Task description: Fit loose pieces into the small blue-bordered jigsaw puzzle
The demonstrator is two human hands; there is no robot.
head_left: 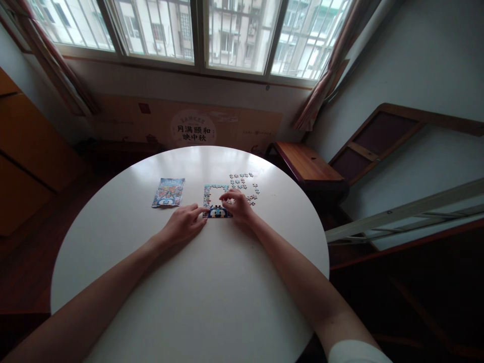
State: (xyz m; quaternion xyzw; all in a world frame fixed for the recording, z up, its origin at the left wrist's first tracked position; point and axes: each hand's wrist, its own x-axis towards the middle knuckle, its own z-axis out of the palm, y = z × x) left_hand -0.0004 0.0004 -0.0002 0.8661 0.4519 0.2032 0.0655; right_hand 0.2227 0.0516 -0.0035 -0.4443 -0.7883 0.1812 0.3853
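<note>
A partly joined jigsaw puzzle lies flat on a white round table. Its border and lower rows, with a blue and white cartoon face, are together, around a bare white middle. At its lower left edge rests my left hand, fingers apart, index finger touching the border. My right hand hovers over the puzzle's right side with thumb and fingers drawn together. Whatever may be between those fingertips is too small to make out. Loose jigsaw pieces lie in rows beyond the right hand, and some are partly hidden by it.
The white table has a rounded edge. Left of the puzzle lies a colourful printed picture sheet or packet. A wooden bench stands beyond the table on the right. Barred windows and a printed banner are ahead.
</note>
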